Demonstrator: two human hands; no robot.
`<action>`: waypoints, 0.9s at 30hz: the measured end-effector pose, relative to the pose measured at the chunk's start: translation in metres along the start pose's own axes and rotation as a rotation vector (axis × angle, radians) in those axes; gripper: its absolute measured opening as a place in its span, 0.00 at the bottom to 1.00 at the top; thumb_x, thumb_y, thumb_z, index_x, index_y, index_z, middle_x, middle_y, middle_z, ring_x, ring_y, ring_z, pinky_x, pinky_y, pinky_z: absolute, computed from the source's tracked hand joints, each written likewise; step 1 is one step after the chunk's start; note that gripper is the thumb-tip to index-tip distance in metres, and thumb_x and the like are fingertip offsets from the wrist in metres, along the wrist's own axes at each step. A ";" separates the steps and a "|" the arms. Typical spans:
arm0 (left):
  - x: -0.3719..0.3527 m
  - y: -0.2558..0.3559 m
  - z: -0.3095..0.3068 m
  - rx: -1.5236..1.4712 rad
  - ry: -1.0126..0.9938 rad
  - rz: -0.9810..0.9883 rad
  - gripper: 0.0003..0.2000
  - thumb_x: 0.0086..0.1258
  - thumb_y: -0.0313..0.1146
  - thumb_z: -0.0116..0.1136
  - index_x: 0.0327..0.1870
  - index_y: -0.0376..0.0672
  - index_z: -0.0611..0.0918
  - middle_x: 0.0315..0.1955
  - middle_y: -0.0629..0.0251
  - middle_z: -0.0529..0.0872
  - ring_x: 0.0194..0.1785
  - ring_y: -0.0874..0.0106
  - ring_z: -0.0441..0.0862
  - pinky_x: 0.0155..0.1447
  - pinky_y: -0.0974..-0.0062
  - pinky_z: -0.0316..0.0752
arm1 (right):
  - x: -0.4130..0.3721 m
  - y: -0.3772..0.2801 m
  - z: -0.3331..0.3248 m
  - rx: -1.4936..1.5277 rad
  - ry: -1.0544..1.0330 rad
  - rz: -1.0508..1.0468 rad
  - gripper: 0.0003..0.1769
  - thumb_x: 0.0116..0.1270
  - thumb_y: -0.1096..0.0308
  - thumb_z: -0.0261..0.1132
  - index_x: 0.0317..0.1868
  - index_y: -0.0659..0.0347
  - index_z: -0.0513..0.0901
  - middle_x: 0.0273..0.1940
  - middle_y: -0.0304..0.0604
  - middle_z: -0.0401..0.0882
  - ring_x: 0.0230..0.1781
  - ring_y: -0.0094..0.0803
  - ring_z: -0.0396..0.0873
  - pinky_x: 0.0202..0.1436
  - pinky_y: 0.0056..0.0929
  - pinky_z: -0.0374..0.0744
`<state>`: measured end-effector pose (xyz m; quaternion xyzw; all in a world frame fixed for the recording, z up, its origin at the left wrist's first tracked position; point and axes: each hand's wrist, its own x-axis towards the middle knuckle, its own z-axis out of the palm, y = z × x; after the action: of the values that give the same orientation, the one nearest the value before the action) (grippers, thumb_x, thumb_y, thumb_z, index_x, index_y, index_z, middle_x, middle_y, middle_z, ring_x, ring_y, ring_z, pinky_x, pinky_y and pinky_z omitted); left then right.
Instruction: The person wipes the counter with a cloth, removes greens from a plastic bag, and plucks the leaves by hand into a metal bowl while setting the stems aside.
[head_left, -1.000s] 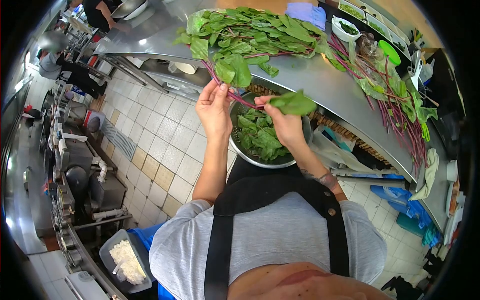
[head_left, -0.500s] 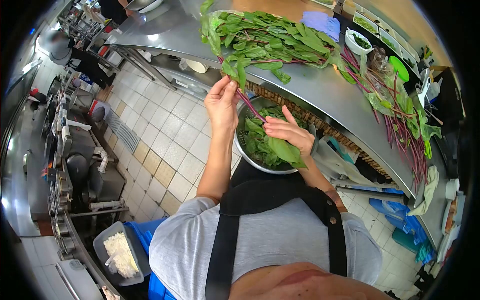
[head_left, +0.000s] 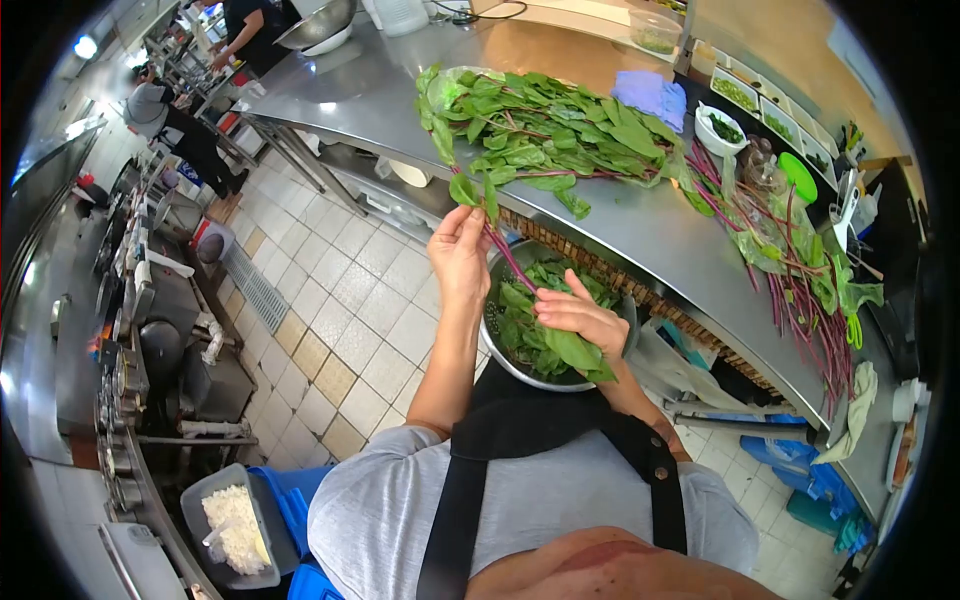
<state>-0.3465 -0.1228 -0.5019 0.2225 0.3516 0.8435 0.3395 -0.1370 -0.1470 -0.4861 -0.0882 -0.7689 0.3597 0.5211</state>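
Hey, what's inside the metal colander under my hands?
Loose green leaves are inside the metal colander. Your right hand and the larger leaf below it cover some of them. The pile hides the bottom, so what lies there can't be seen.

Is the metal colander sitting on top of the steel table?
No, the metal colander with green leaves inside is below the edge of the steel table, right in front of the person.

Remotely, I made out a grey short-sleeved fabric shirt under a black cloth apron, its flat right strap bearing two round metallic snaps
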 end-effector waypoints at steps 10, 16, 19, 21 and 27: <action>0.035 0.054 -0.025 0.017 0.096 0.180 0.09 0.69 0.22 0.62 0.48 0.31 0.81 0.35 0.62 0.86 0.34 0.75 0.80 0.40 0.76 0.79 | -0.038 0.038 -0.001 -0.312 -0.028 0.534 0.12 0.69 0.69 0.59 0.45 0.70 0.81 0.31 0.50 0.81 0.32 0.37 0.81 0.35 0.34 0.77; 0.013 0.045 -0.010 0.000 0.007 0.087 0.12 0.68 0.21 0.62 0.50 0.32 0.80 0.38 0.60 0.86 0.35 0.75 0.81 0.39 0.78 0.78 | -0.014 0.045 -0.008 0.321 0.040 0.883 0.14 0.75 0.67 0.56 0.52 0.71 0.79 0.29 0.36 0.78 0.26 0.19 0.73 0.29 0.19 0.71; 0.008 0.037 -0.015 0.021 -0.053 -0.024 0.12 0.70 0.24 0.60 0.52 0.35 0.79 0.41 0.61 0.86 0.42 0.73 0.84 0.47 0.73 0.81 | 0.007 0.035 -0.016 0.558 0.022 0.899 0.18 0.76 0.66 0.56 0.58 0.71 0.75 0.35 0.39 0.80 0.31 0.20 0.75 0.34 0.16 0.73; 0.001 0.036 -0.004 -0.006 -0.044 -0.068 0.13 0.69 0.25 0.62 0.53 0.34 0.78 0.39 0.62 0.86 0.37 0.75 0.82 0.42 0.77 0.79 | 0.014 0.031 -0.019 0.619 -0.002 0.894 0.20 0.78 0.62 0.53 0.60 0.70 0.73 0.38 0.41 0.81 0.34 0.21 0.76 0.36 0.17 0.74; -0.004 0.030 0.003 -0.069 -0.102 -0.149 0.11 0.72 0.30 0.61 0.50 0.36 0.79 0.31 0.69 0.82 0.30 0.80 0.76 0.35 0.83 0.73 | 0.020 0.039 -0.031 0.616 -0.126 0.839 0.37 0.79 0.39 0.36 0.63 0.65 0.72 0.53 0.48 0.82 0.46 0.29 0.79 0.51 0.31 0.77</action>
<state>-0.3539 -0.1401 -0.4783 0.2264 0.3202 0.8152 0.4263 -0.1280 -0.0942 -0.4898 -0.2095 -0.5559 0.7515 0.2868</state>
